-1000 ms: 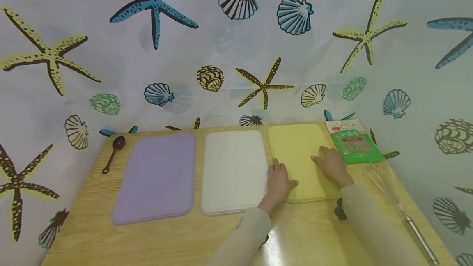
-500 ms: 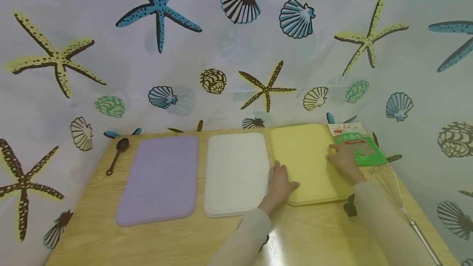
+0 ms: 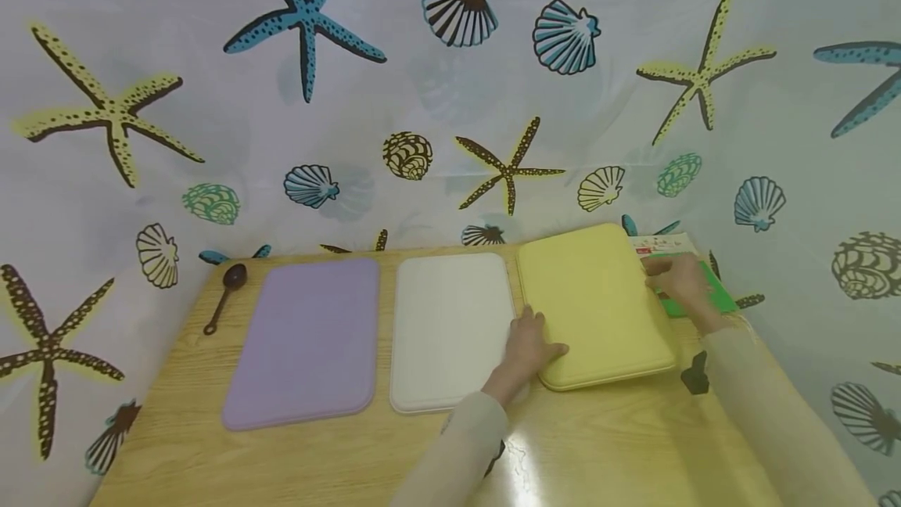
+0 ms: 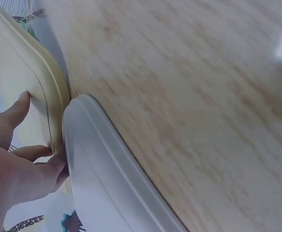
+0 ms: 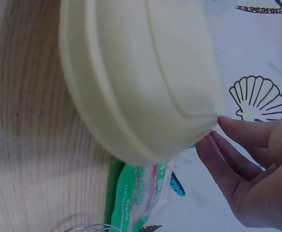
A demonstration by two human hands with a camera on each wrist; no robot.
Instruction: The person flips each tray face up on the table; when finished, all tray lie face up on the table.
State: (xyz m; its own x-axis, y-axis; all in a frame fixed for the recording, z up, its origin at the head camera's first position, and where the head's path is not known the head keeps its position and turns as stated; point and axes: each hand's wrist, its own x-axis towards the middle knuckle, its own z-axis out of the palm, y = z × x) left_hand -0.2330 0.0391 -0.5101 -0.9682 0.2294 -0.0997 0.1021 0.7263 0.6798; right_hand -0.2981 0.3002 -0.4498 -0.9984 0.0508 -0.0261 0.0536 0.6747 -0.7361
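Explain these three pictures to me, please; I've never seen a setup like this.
There's no machine here, just a person's bare hands. The wide picture comes from a camera worn on the head; the two close ones come from cameras on the left and right wrists.

On the wooden table are a purple panel, a white panel, a dark spoon, a green packet and a whisk, mostly hidden here.

The left hand holds the left edge of a yellow panel; the right hand pinches its right edge, which looks raised.
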